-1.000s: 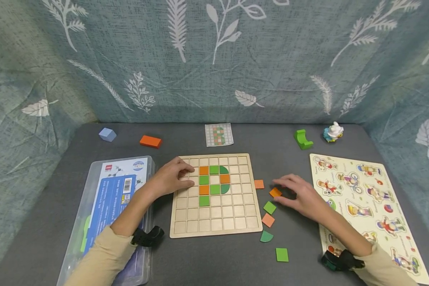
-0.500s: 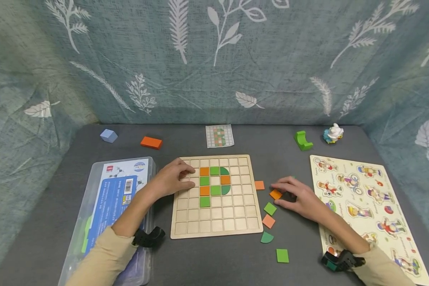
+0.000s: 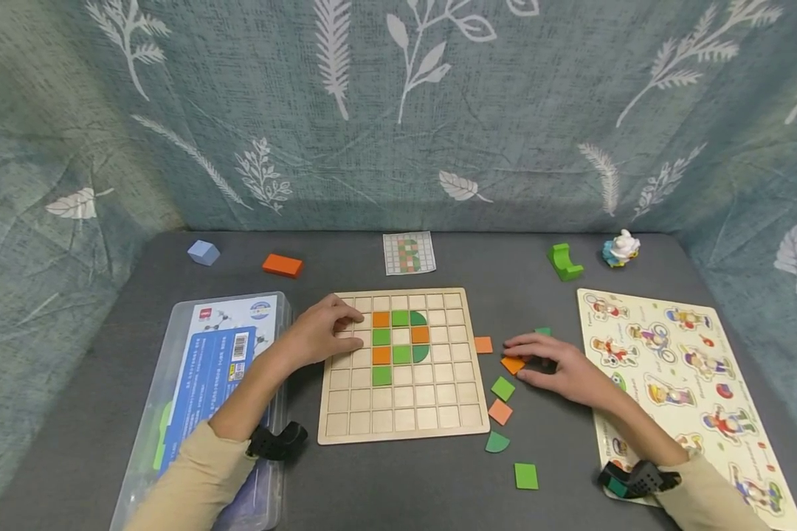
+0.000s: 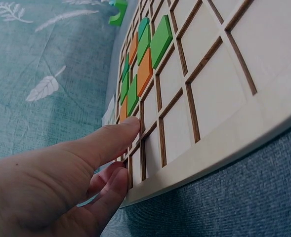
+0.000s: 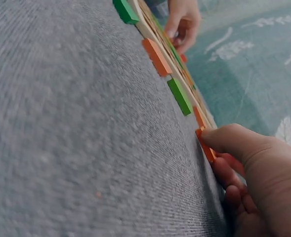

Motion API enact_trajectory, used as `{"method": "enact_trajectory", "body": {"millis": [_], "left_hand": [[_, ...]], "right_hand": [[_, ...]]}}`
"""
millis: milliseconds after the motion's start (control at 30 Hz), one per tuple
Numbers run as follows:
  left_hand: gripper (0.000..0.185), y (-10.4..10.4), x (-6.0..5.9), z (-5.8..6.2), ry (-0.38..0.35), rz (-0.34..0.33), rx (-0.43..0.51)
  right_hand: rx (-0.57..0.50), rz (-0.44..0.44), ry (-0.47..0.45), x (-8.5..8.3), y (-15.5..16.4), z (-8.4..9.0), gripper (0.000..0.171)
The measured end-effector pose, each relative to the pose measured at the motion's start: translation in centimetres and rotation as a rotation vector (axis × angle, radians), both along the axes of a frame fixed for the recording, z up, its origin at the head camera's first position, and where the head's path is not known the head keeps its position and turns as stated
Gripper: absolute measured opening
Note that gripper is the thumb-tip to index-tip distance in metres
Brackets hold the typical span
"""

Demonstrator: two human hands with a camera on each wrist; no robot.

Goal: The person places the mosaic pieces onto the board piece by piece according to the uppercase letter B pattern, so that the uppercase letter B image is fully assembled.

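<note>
- The right hand (image 3: 561, 366) lies on the grey table (image 3: 398, 487), right of the square wooden grid board (image 3: 404, 413); thumb and fingers pinch a small orange square tile (image 3: 512, 364), which the right wrist view shows tipped up on its edge against the cloth.
- The left hand (image 3: 322, 332) rests on the board's far left corner, fingers loosely extended and pressing the wood, gripping nothing.
- Green and orange tiles (image 3: 400, 345) fill cells in the board's far middle.
- Loose pieces lie near the pinched tile: an orange square (image 3: 482, 344) to its left, then nearer, a green square (image 3: 502, 388), a pale orange square (image 3: 499, 411), a green quarter-round (image 3: 497, 442) and another green square (image 3: 526, 476).
- A clear plastic box (image 3: 199, 398) sits at left; a picture peg puzzle (image 3: 691, 369) sits at right.
</note>
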State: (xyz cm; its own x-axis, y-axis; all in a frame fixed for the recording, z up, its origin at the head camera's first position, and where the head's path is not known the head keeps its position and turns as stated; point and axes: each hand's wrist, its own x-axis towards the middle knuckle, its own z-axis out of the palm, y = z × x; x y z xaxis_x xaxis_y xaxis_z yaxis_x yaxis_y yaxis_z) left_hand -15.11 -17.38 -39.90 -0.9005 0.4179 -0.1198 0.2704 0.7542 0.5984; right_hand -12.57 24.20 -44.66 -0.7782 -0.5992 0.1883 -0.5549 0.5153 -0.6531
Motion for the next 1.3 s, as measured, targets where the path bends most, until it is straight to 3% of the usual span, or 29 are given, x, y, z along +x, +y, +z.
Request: {"method": "enact_trajectory", "body": {"millis": [233,667,1100,1300], "left_hand": [[0.040,0.0,0.0,0.0,-0.008,-0.004,0.002],[0.039,-0.1,0.0,0.0,0.016,-0.017,0.005],[0.040,0.1,0.0,-0.1,0.012,-0.019,0.004],[0.040,-0.1,-0.1,-0.2,0.032,-0.022,0.003]], "right_hand": [[-0.024,0.002,-0.083,-0.1,0.2,-0.1,0.032],[-0.024,-0.001,-0.076,-0.3,0.1,-0.3,0.028],[-0.012,0.054,0.089,-0.2,-0.4,-0.6,0.031],[-0.078,0.070,0.138,-0.5,-2.2,0.1,0.032]]}}
